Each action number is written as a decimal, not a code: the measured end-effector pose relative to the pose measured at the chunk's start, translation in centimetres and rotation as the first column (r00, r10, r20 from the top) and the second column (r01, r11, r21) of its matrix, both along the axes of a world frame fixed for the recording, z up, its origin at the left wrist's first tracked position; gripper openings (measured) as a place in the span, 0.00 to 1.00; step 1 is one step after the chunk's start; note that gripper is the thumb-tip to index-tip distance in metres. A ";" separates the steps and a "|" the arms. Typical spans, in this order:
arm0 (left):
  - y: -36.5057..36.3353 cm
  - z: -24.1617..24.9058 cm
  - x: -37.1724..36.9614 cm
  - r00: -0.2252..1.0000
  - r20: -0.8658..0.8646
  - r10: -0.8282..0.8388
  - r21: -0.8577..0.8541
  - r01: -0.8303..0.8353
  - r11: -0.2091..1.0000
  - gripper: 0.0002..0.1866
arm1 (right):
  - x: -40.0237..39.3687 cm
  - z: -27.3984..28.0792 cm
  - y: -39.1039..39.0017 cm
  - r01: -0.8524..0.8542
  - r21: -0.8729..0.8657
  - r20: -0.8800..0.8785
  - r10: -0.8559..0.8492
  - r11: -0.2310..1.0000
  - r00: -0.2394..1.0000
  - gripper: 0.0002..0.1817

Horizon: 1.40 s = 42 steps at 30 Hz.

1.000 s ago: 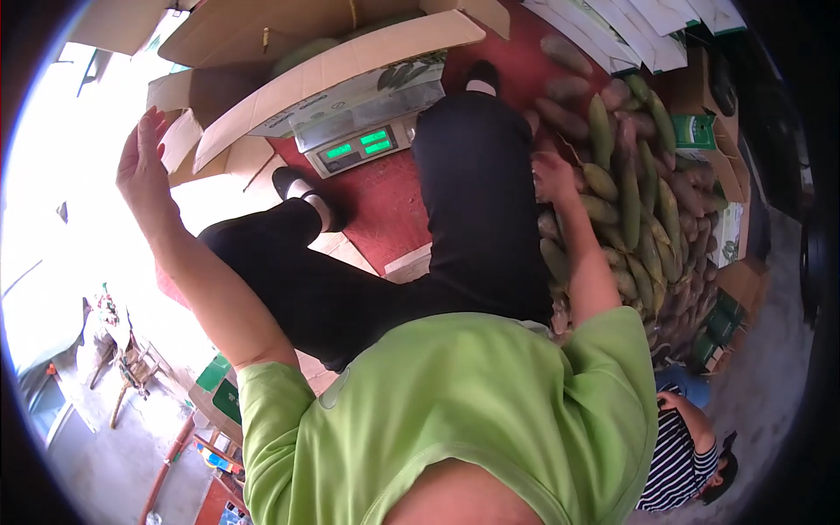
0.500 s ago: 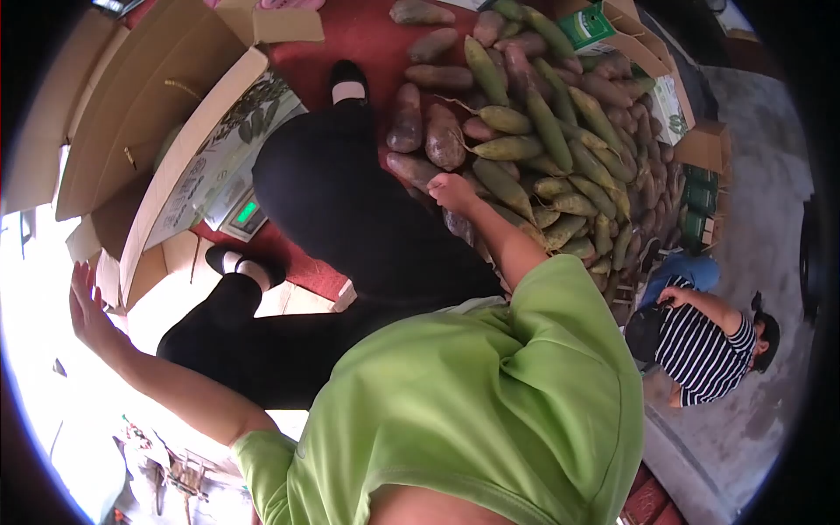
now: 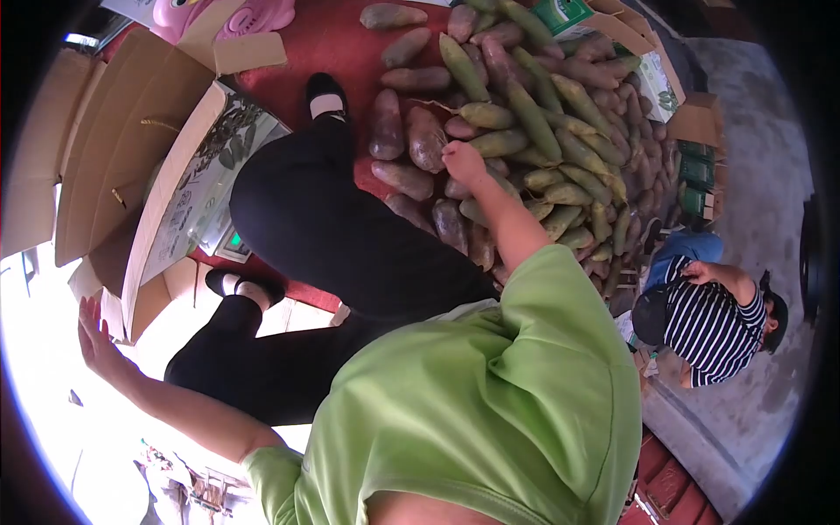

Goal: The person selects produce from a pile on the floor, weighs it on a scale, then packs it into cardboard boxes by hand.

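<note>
My right hand (image 3: 464, 163) is over the near edge of a radish pile, its fingers closed at the side of a plastic-wrapped, reddish-brown radish (image 3: 425, 140). What the fingertips pinch, if anything, is hidden. Long green radishes (image 3: 532, 121) lie heaped just beyond the hand, some with thin roots. More wrapped radishes (image 3: 386, 124) rest on the red floor covering (image 3: 324, 35). Out to the left, my left hand (image 3: 98, 346) hangs with fingers stretched, holding nothing, beside an open cardboard box (image 3: 171, 201).
A scale with a green display (image 3: 233, 243) stands between the box and my legs. A pink plastic item (image 3: 254, 17) is at the top left. Cartons (image 3: 658, 83) with green packs (image 3: 697, 181) stand right of the pile. A person in a striped shirt (image 3: 713, 328) is at the right.
My right hand has moved forward along the pile to the wrapped radish's side. My left hand stays out to the left. The view has shifted slightly.
</note>
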State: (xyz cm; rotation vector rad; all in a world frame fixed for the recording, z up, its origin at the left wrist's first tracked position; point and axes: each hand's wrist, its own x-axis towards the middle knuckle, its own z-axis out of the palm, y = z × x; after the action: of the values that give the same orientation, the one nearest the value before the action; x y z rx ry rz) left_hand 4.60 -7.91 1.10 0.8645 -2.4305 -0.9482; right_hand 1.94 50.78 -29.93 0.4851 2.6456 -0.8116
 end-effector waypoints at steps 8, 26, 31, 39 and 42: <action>-1.2 -0.6 -0.2 1.000 -0.005 -0.014 0.051 0.015 0.999 0.23 | -1.0 -2.9 2.2 -0.148 0.180 0.193 0.113 0.972 0.975 0.19; 1.3 -0.5 -0.9 0.998 -0.039 -0.039 0.022 0.040 0.999 0.15 | 0.1 5.1 3.3 -0.246 0.419 -0.026 0.282 0.874 0.959 0.12; 3.3 -0.2 -0.7 0.922 0.011 -0.387 -0.045 0.387 0.921 0.13 | -0.7 6.7 7.6 -0.171 0.345 -0.387 0.306 0.923 0.870 0.10; 7.2 0.6 -0.7 0.786 0.256 -0.562 -0.257 0.616 0.745 0.24 | -5.9 19.5 2.9 0.231 -0.393 -0.465 -0.409 0.890 0.785 0.12; 6.9 0.5 -0.9 0.784 0.265 -0.562 -0.216 0.616 0.757 0.23 | -8.4 25.1 -2.6 0.046 -0.414 -0.559 -0.294 0.909 0.776 0.12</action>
State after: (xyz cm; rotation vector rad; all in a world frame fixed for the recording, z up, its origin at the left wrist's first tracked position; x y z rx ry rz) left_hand 3.69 -0.98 1.56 0.0500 -2.9833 -0.6776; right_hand -6.48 48.15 -4.80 0.4118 2.9023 -1.7674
